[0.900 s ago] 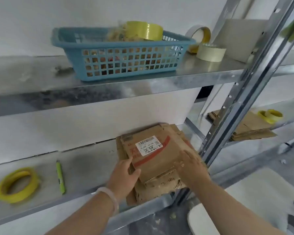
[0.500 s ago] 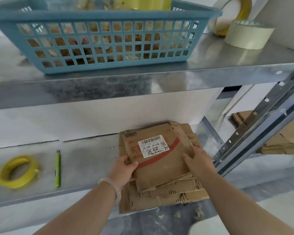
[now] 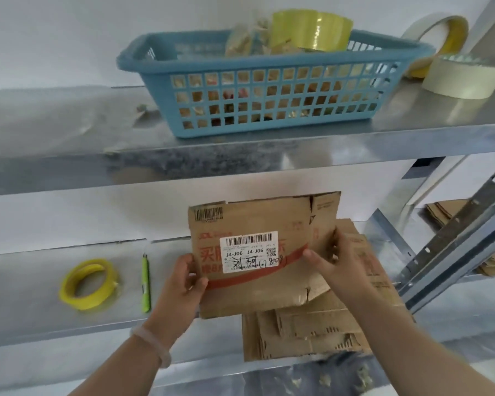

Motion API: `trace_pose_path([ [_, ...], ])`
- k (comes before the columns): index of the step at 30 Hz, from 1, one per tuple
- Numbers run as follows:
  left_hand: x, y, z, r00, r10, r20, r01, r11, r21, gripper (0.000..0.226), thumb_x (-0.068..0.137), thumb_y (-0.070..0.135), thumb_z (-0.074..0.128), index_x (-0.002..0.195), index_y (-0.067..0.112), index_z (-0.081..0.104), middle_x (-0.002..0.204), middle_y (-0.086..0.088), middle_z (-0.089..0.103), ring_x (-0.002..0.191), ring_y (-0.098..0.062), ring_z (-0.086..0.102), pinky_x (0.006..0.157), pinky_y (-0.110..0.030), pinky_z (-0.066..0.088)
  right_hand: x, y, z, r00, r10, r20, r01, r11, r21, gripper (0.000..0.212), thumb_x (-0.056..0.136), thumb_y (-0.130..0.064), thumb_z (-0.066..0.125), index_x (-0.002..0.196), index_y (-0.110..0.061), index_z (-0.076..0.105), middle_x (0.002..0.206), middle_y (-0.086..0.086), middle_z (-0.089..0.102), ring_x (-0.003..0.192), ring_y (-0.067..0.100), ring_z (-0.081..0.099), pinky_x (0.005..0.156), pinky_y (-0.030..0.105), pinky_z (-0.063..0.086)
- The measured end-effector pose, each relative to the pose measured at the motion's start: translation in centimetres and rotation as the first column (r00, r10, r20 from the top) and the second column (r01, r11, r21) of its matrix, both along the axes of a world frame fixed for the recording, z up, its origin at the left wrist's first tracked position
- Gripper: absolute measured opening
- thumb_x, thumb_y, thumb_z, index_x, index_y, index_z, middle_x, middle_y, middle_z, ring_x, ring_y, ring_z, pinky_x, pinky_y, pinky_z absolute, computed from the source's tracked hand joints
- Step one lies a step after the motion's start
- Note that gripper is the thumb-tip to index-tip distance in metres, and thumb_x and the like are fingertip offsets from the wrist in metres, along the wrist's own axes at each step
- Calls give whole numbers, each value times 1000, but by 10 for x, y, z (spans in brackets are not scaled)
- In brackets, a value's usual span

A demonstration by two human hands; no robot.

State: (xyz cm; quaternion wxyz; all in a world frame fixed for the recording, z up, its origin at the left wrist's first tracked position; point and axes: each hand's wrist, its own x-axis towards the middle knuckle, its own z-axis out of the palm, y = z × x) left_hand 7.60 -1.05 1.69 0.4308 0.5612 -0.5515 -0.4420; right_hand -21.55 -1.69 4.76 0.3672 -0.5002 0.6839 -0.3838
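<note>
Metal shelf [image 3: 26, 295]: flattened carton [image 3: 255, 221] held up over the cardboard stack [image 3: 306, 335]
Fingers [image 3: 198, 284] of left hand [image 3: 180, 290] and right hand [image 3: 340, 270] clasp its side edges, label facing up; green utility knife [image 3: 145, 281] and yellow tape roll [image 3: 87, 284] lie left

Blue basket [image 3: 269, 110] on upper shelf [image 3: 55, 130] — yellow tape roll [image 3: 87, 284], green pen [image 3: 145, 281] below
</note>
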Motion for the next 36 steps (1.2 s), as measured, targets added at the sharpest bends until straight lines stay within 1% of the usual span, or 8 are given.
trace_pose_path([
  [8,73,11,-4,997,47,53,-38,986,-164,55,88,6,57,118,49,42,112,23,61,108,-6,59,82,-28,55,93,7,-1,964,245,106,-246,969,-8,98,55,-73,79,137,-48,31,125,-19,60,121,12,57,99,45,51],
  [12,98,7,-6,996,-11,86,26,984,-175,70,87,-3,60,144,25,29,123,10,57,115,-10,56,87,-32,55,117,1,-1,979,177,-97,-178,984,-9,87,60,-72,74,134,-48,36,146,-18,30,135,17,36,111,53,37],
  [14,110,3,-9,990,-68,121,87,983,-164,73,87,8,62,148,15,23,129,-2,54,118,-13,54,92,-36,53,125,0,-1,985,157,-78,-156,988,17,81,65,-59,78,133,-45,36,143,-14,39,129,16,44,108,52,40],
  [19,136,-12,-18,952,-175,251,224,958,-178,75,85,43,58,148,17,26,136,6,44,129,-15,41,100,-48,46,149,1,-12,993,106,-50,-104,993,46,89,69,-47,82,136,-34,25,122,-10,55,118,17,53,102,42,46],
  [22,141,-18,-17,941,-163,296,242,937,-254,72,89,52,50,149,17,27,141,7,31,134,-15,35,102,-46,46,160,1,-10,996,81,-35,-80,996,28,79,78,-39,78,131,-36,19,116,-12,49,115,18,50,95,37,46],
  [26,143,-23,-14,968,-114,224,174,946,-273,68,93,40,49,151,22,19,142,4,40,132,-13,41,98,-43,50,159,-6,-4,993,101,-62,-103,994,-37,76,68,-61,74,125,-49,26,129,-12,47,119,16,52,100,47,49],
  [31,152,-32,-14,968,-10,252,90,947,-309,75,90,48,46,152,35,6,141,3,46,128,-15,46,99,-38,48,165,-20,2,975,216,-59,-223,965,-142,81,79,-36,78,127,-63,20,121,-27,49,115,6,56,97,42,52],
  [36,157,-30,-12,971,-17,237,96,941,-325,67,94,39,49,150,40,11,137,0,49,126,-12,49,84,-22,54,164,-31,9,952,266,-150,-286,949,-135,83,76,-56,66,138,-61,11,121,-20,56,101,8,65,90,42,57],
])
